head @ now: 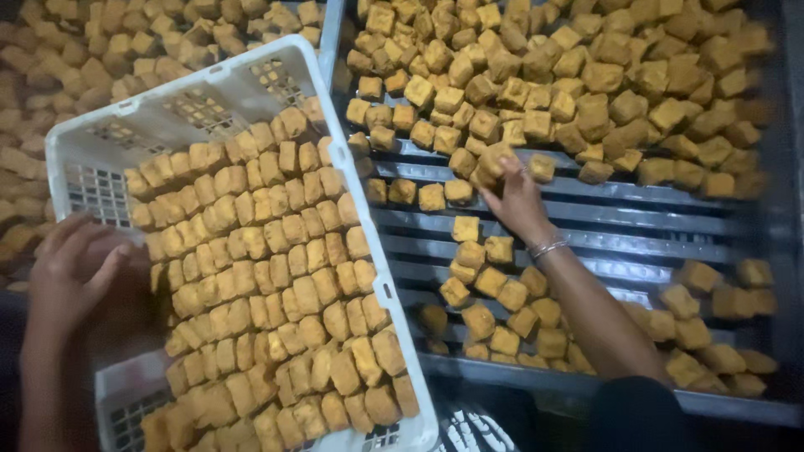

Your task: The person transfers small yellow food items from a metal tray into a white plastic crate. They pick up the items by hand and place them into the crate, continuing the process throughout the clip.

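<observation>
My left hand point(77, 276) rests on the inner left side of a white plastic crate point(213, 79), fingers bent, next to tightly packed rows of golden-brown fried cubes point(276, 276). My right hand point(512, 194), with a thin bracelet at the wrist, reaches out over a dark slatted metal rack point(620, 222) and closes its fingers around a few fried cubes point(490, 163) at the edge of a big loose heap point(578, 75).
Scattered cubes lie on the rack near its front edge point(502, 314) and at the right point(712, 318). Another heap of cubes point(75, 59) lies behind the crate at the upper left. The rack's metal front rail point(536, 377) runs below my right forearm.
</observation>
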